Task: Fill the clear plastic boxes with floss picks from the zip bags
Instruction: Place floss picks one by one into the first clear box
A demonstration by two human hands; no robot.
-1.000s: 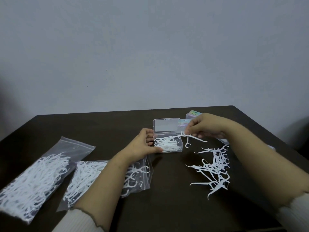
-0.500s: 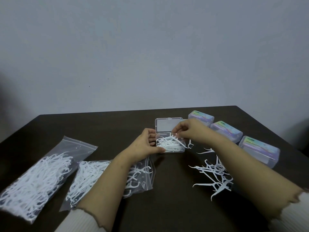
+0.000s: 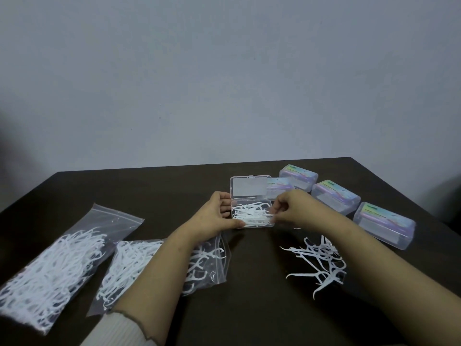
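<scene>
A small clear plastic box (image 3: 252, 226) stands open in the middle of the dark table, its lid (image 3: 248, 187) tipped back, with white floss picks (image 3: 249, 213) inside. My left hand (image 3: 215, 217) grips the box's left end, thumb along its front edge. My right hand (image 3: 290, 211) is at the box's right end, fingertips pinching picks over the box. A loose pile of floss picks (image 3: 321, 260) lies on the table to the right. Two zip bags of picks lie at the left, the far one (image 3: 53, 268) and the near one (image 3: 139, 265) partly under my left forearm.
Three closed clear boxes with coloured labels stand at the back right (image 3: 298, 177), (image 3: 335, 199), (image 3: 385, 224); a fourth (image 3: 279, 187) shows behind the open lid. The dark table (image 3: 249, 308) ends at a grey wall behind.
My right hand carried picks from right of the box down into it and now pinches them at its right end. My left hand has kept its hold on the box.
</scene>
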